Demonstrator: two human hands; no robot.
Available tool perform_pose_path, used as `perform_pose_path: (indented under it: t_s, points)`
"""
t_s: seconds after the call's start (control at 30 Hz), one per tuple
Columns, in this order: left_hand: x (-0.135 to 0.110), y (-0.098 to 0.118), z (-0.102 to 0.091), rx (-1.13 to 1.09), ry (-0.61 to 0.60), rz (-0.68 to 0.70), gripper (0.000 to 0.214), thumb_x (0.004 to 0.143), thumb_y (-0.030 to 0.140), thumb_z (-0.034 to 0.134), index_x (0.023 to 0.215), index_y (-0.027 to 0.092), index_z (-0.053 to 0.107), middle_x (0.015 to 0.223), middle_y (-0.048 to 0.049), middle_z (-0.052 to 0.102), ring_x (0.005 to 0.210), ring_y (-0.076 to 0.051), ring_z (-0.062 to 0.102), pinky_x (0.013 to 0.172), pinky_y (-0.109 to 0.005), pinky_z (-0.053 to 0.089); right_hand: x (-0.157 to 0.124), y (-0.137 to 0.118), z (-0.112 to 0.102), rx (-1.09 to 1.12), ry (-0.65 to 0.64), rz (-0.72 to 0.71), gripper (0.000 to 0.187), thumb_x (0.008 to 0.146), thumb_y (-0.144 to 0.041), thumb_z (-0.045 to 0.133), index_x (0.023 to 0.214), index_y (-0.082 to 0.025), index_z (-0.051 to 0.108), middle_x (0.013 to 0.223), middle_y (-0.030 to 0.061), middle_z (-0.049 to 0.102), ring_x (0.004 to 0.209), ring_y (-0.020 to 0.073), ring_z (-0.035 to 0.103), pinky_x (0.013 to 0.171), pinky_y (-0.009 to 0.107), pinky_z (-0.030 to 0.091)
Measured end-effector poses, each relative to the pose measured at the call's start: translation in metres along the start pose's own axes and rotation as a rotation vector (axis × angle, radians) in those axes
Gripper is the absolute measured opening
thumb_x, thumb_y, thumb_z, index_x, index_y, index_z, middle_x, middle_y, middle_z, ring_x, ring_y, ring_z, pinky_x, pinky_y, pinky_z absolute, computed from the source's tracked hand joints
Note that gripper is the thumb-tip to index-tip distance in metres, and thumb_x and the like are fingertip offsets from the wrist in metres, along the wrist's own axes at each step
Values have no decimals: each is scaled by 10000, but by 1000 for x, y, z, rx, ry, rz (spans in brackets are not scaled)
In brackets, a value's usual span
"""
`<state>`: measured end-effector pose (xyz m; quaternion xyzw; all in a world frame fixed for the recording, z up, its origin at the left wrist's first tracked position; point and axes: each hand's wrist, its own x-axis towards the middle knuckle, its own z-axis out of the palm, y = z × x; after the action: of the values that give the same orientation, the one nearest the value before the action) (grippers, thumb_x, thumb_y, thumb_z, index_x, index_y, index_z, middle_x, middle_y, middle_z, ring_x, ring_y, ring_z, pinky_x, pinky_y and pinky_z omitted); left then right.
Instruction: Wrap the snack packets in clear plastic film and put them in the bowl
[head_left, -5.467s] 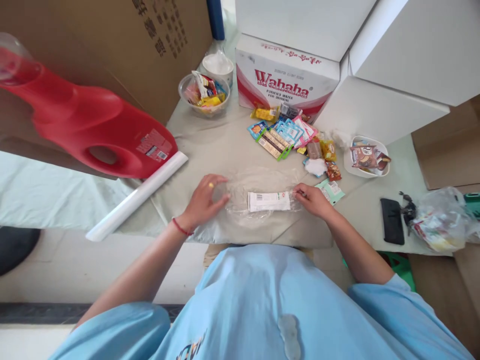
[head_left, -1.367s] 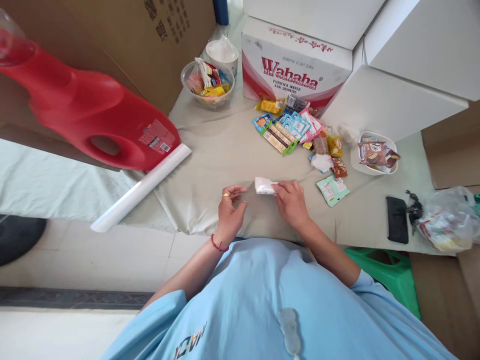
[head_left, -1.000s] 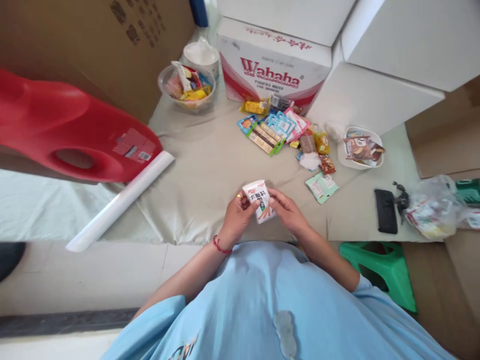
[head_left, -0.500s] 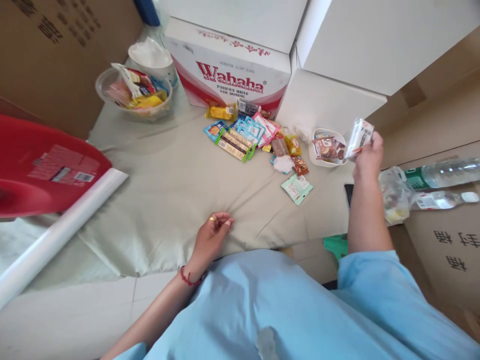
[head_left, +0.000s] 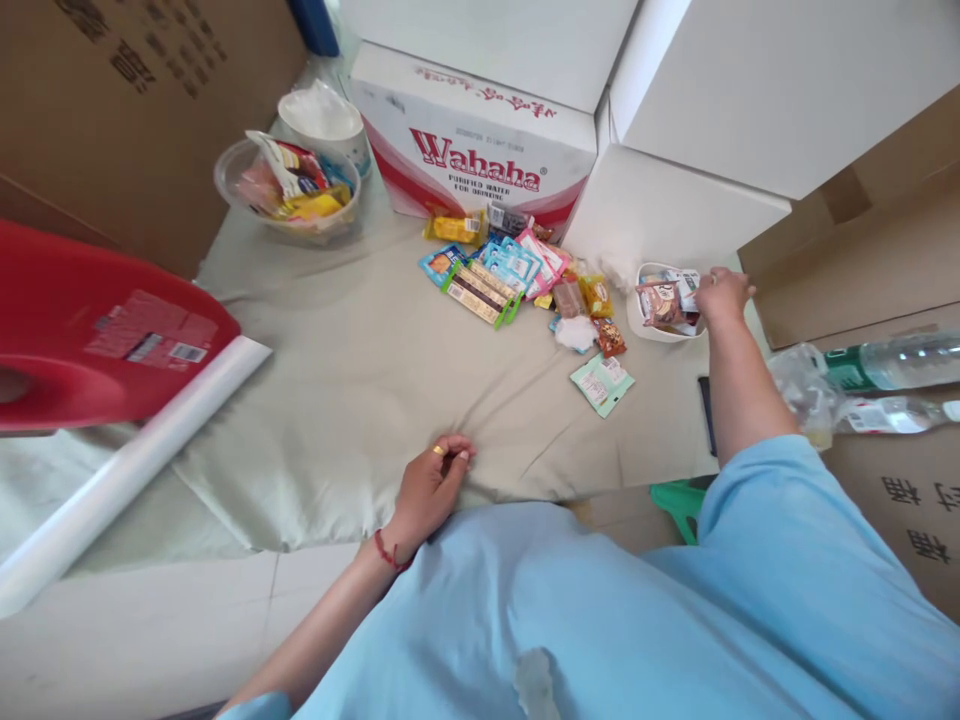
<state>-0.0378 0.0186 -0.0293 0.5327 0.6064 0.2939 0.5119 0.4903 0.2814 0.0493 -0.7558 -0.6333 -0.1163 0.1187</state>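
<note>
At the right, my right hand (head_left: 723, 296) is closed on a white snack packet (head_left: 688, 289), which sits over the inside of a small white bowl (head_left: 646, 322). A brown snack packet (head_left: 661, 304) lies in the same bowl. My left hand (head_left: 435, 482) rests on the cloth near the front edge, fingers curled in with nothing seen in them. Between the hands lies a pale green packet (head_left: 602, 383). Behind it is a pile of snacks, with green-ended bars (head_left: 481, 292), blue sachets (head_left: 511, 262) and a yellow packet (head_left: 454, 228).
A Wahaha water carton (head_left: 480, 150) stands behind the pile. At the back left is a clear plastic tub (head_left: 232, 180) of snacks beside a white cup (head_left: 322, 118). A red plastic object (head_left: 97, 330) and a white roll (head_left: 135, 470) flank the left; bottles (head_left: 900, 362) lie at right.
My right hand has lowered the white snack packet from beside the bowl into it. The left hand keeps its place on the cloth. The whole view has shifted slightly.
</note>
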Motion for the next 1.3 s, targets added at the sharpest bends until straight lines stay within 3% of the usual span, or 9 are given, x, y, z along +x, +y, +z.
perform_pose_path:
  t_s: [0.13,0.23,0.57,0.77,0.87,1.03,1.13,1.23,1.3]
  points:
    - [0,0,-1,61,-4,47,318,959,491,534,1067,238,695,934,-51,794,842,-242,746,831,-377,577,-35,-37,-24,9,180,-2,429,1020,-353,471,1308,-130,697,1389,234,549,1305,358,461,1121,556,359]
    - [0,2,-1,74,4,64,319,971,483,516,1066,240,699,932,-51,794,832,-241,744,825,-377,573,-66,-64,-24,-18,44,-209,420,967,-421,608,1312,-207,718,1489,167,556,1395,387,400,1160,557,346]
    - [-2,9,-2,129,21,129,269,957,418,508,1021,242,701,914,-38,779,807,-219,720,795,-345,566,-67,-27,-3,-8,-96,-161,404,984,-265,499,1296,-165,736,1450,177,625,1336,332,506,1175,522,351]
    - [-3,8,-2,132,21,138,279,965,423,501,1008,239,706,923,-42,776,801,-215,705,779,-339,552,-84,-69,-16,93,23,-185,415,1049,-332,430,1240,-156,753,1385,210,621,1314,322,507,1148,511,363]
    - [-2,8,-1,117,27,119,289,956,447,514,1008,238,707,932,-46,779,805,-217,712,791,-343,561,-90,-103,-14,256,-100,-297,407,1054,-345,426,1217,-162,751,1198,175,689,1135,289,602,1041,448,465]
    - [-5,7,0,67,39,113,270,942,448,542,992,240,707,934,-46,780,838,-222,716,815,-352,571,-92,-142,1,297,-396,-489,324,906,-281,631,1192,-197,758,1247,151,683,1155,306,578,949,417,504]
    - [-9,9,-1,-13,53,85,272,946,458,555,984,238,711,930,-47,777,831,-219,714,800,-348,568,-102,-153,5,373,-364,-325,198,910,-250,571,947,-186,755,1022,134,709,1009,278,598,879,390,498]
    - [-10,19,0,-72,38,81,282,960,468,569,993,232,720,948,-52,772,860,-216,713,804,-345,561,-132,-169,-1,775,-319,-52,211,912,-384,605,900,-197,700,824,56,655,750,205,566,733,341,481]
    - [-5,30,3,-114,31,101,281,965,477,587,992,229,718,969,-57,759,902,-216,710,801,-337,559,-165,-188,-8,1058,-429,85,271,891,-486,648,876,-216,671,720,2,591,626,166,498,632,306,438]
